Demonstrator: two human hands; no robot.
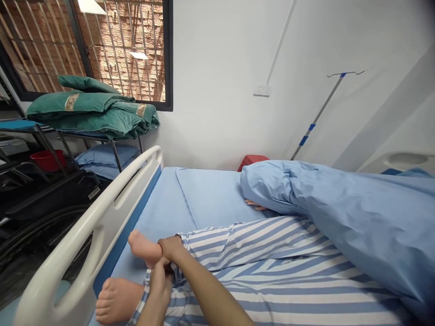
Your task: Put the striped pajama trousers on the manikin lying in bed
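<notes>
**Both hands closed on striped trouser cuffs at the foot of a hospital bed**

The right hand (pixel 171 246) is curled and closed over the cuff of the striped pyjama trousers (pixel 258 271), just beside the upper bare foot (pixel 144 248). The left hand (pixel 159 284) sits directly below it, pressed together around bunched cloth near the lower bare foot (pixel 117 301); the fingers seem to pinch the hem, though the view does not show exactly how much cloth they hold. Beyond the hands, the trousers run along a blue bed sheet (pixel 207 199) and disappear under a rumpled blue quilt (pixel 340 217). To the left of the hands stands a white bed rail (pixel 102 213), with a black wheelchair (pixel 44 213) beyond it and folded green bedding (pixel 91 108) on a metal rack. Ahead of the hands, an IV pole (pixel 319 113) leans by the wall.
</notes>
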